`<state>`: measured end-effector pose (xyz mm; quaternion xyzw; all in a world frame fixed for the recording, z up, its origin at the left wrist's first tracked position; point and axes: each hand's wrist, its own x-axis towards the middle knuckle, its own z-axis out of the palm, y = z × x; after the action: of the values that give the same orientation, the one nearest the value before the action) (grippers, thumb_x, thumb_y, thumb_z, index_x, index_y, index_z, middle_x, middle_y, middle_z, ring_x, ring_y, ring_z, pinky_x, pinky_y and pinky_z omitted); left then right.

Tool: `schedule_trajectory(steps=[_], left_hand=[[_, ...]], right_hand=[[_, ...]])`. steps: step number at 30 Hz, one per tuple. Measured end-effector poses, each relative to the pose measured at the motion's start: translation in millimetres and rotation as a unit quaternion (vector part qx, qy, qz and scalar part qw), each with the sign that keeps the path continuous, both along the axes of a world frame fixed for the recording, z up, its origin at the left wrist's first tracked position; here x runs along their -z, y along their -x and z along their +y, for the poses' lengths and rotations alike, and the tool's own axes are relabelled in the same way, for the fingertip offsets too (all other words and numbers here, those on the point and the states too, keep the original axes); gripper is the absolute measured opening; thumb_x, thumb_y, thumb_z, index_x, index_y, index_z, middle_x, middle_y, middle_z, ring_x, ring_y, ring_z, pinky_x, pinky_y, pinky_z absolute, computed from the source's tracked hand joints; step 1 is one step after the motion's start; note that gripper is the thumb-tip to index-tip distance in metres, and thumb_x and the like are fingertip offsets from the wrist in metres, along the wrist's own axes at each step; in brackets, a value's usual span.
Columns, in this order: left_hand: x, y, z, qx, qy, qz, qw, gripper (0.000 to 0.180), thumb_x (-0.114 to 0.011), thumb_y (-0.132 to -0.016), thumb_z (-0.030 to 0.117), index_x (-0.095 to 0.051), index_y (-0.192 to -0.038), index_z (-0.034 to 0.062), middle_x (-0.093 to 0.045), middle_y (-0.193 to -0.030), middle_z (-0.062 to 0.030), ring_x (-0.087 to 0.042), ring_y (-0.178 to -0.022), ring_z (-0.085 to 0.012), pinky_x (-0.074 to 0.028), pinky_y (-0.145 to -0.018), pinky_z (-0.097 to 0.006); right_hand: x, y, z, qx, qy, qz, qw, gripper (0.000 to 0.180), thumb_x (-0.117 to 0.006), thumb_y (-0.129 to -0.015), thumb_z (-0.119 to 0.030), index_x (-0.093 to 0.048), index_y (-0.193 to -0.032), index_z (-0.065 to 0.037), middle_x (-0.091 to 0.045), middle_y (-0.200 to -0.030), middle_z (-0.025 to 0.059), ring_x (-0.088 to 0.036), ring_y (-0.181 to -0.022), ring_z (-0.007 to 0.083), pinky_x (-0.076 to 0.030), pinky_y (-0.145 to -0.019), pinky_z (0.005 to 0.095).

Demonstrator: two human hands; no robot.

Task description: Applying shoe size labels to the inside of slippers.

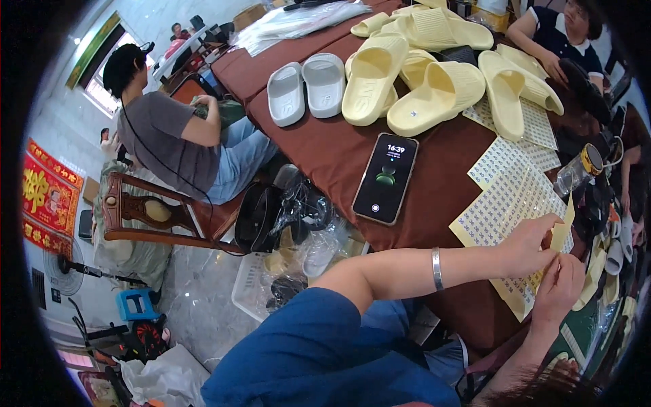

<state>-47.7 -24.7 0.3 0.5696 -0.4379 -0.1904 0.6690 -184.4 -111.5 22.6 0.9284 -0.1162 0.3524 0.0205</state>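
Both my hands are together at the table's right edge, over sheets of small printed stickers (505,210). My left hand (527,245), with a silver bracelet on its wrist, is closed with bent fingers on a yellow sticker sheet (560,234) that stands up between the hands. Close against it, my right hand (560,290) is closed too, thumb and fingers pinched at the same spot. Whether a single sticker is between those fingertips is too small to tell. Part of the sheet lies hidden under my hands.
A phone (385,178) lies on the brown tablecloth (305,152). Grey slides (305,91) and several yellow slides (434,98) stand behind it. A clear jar (580,169) is at the right. One person (169,122) sits at the left, another (563,41) at the far right.
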Motion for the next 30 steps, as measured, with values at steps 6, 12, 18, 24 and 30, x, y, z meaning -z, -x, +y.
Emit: schedule_trajectory(steps=[6,12,18,24,30], left_hand=[[1.2,0.8,-1.9,-0.009,-0.017,-0.04,0.999,0.049,-0.064,-0.082,0.006,-0.048,-0.128,-0.0028,-0.067,-0.091,-0.0236,-0.068,-0.085,-0.0378,-0.054,-0.077,-0.044],[4.6,-5.5,-3.8,-0.023,-0.036,-0.05,0.998,0.049,-0.065,-0.082,0.008,-0.048,-0.127,-0.0025,-0.067,-0.095,-0.0259,-0.065,-0.093,-0.0447,-0.051,-0.082,-0.049],[14.9,0.3,-10.8,-0.028,-0.044,-0.046,0.998,0.045,-0.067,-0.082,0.01,-0.051,-0.123,-0.0014,-0.067,-0.097,-0.0257,-0.064,-0.095,-0.0457,-0.051,-0.082,-0.048],[45.2,3.0,-28.3,0.01,-0.069,-0.037,0.997,0.042,-0.063,-0.086,0.023,-0.053,-0.121,0.0015,-0.067,-0.098,-0.0246,-0.064,-0.095,-0.0463,-0.051,-0.081,-0.048],[36.6,4.7,-29.7,-0.01,0.002,-0.084,0.996,0.031,-0.061,-0.086,0.027,-0.06,-0.11,0.0064,-0.066,-0.101,-0.0256,-0.062,-0.093,-0.0448,-0.049,-0.078,-0.049]], right_hand=[[-1.6,-0.1,-0.7,0.002,-0.018,0.012,1.0,0.011,-0.06,-0.093,-0.003,-0.061,-0.101,0.004,-0.062,-0.1,0.0184,-0.058,-0.093,0.0392,-0.045,-0.086,0.0484],[0.4,1.9,-3.4,0.006,-0.004,0.018,1.0,0.012,-0.059,-0.093,-0.002,-0.061,-0.103,0.005,-0.063,-0.102,0.0191,-0.058,-0.096,0.0397,-0.045,-0.089,0.0485],[-14.5,-0.9,16.9,-0.044,-0.008,0.003,0.999,0.013,-0.06,-0.093,-0.003,-0.062,-0.104,0.004,-0.063,-0.105,0.0181,-0.059,-0.102,0.0391,-0.045,-0.095,0.0521],[-10.9,-8.4,55.6,-0.137,0.079,0.024,0.987,0.018,-0.064,-0.087,-0.008,-0.067,-0.103,0.0,-0.063,-0.115,0.0161,-0.058,-0.115,0.0377,-0.036,-0.11,0.0607],[-21.1,-8.4,61.2,-0.155,0.074,0.059,0.983,0.032,-0.069,-0.076,-0.013,-0.071,-0.107,-0.007,-0.062,-0.116,0.0162,-0.057,-0.116,0.0373,-0.037,-0.106,0.0603]])
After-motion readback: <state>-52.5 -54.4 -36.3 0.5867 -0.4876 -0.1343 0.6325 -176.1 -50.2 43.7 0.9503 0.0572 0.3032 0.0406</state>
